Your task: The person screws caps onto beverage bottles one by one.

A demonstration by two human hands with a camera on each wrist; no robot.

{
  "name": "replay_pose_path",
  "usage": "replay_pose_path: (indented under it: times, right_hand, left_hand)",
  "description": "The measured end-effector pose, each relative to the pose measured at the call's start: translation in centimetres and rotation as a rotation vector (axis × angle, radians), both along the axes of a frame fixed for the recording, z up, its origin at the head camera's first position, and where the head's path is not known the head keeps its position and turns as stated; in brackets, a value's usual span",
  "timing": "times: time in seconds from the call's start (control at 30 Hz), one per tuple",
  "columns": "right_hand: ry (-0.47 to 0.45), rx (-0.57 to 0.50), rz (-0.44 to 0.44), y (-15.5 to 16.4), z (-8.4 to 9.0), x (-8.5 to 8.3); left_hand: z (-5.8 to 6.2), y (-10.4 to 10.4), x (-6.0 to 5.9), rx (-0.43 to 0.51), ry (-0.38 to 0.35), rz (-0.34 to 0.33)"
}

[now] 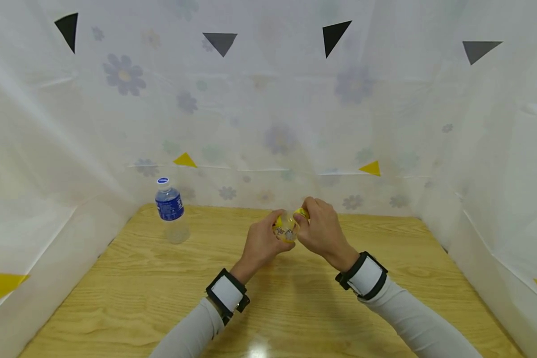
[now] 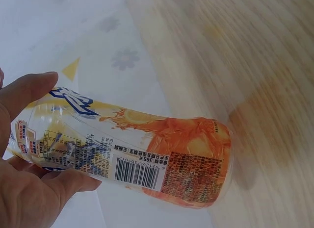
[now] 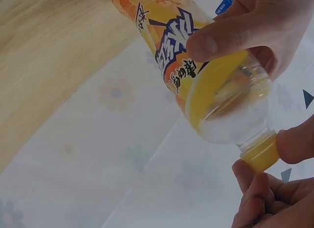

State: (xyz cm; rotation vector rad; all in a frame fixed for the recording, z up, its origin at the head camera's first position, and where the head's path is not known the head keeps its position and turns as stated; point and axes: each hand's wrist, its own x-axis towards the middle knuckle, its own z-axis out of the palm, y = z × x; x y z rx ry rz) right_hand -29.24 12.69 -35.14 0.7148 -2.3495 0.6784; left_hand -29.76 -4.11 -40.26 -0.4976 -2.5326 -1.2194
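My left hand [image 1: 263, 239] grips a clear plastic drink bottle [image 2: 142, 149] round the upper part of its body, thumb on one side and fingers on the other. The bottle wears a yellow and orange label with a barcode and dark blue lettering. In the left wrist view its base hangs close over the wooden table. With thumb and bent fingers, my right hand [image 1: 323, 227] pinches the yellow cap [image 3: 261, 152], which sits at the bottle's neck. Seen from the head, the bottle is foreshortened, its top end towards the right hand, and its lower body is hidden.
A second clear bottle [image 1: 170, 205] with a blue label and a white and blue cap stands upright at the table's back left. White patterned sheeting [image 1: 268, 109] surrounds the wooden table [image 1: 130, 293] at the back and both sides.
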Motion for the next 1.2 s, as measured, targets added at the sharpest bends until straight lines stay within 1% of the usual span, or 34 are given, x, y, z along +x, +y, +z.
replay_pose_path:
  times: [0.2,0.5,0.6,0.73,0.83,1.13,1.2]
  right_hand:
    - [0.026,-0.007,0.007,-0.10,-0.03,-0.14]
    - [0.035,-0.011,0.005,-0.03,-0.15,-0.13]
    - [0.028,-0.008,0.005,-0.03,-0.12,-0.03]
    - [-0.003,-0.001,0.011,-0.18,0.00,0.14]
    - [-0.021,0.001,0.008,-0.24,0.07,0.33]
    - [-0.017,-0.004,-0.007,-0.12,-0.09,0.50]
    - [-0.031,-0.009,-0.009,-0.08,-0.10,0.54]
  left_hand:
    - [-0.08,-0.05,0.00,0.026,0.027,-0.012]
    - [-0.45,0.22,0.21,0.035,0.049,0.002]
    - [-0.40,0.19,0.26,0.020,0.053,0.019]
    - [-0.26,0.05,0.31,0.011,0.045,0.039]
    - [-0.18,0.01,0.34,0.015,0.043,0.035]
    - [-0.27,0.17,0.31,0.004,0.061,0.027]
    - [-0.22,0.14,0.34,0.002,0.061,0.023]
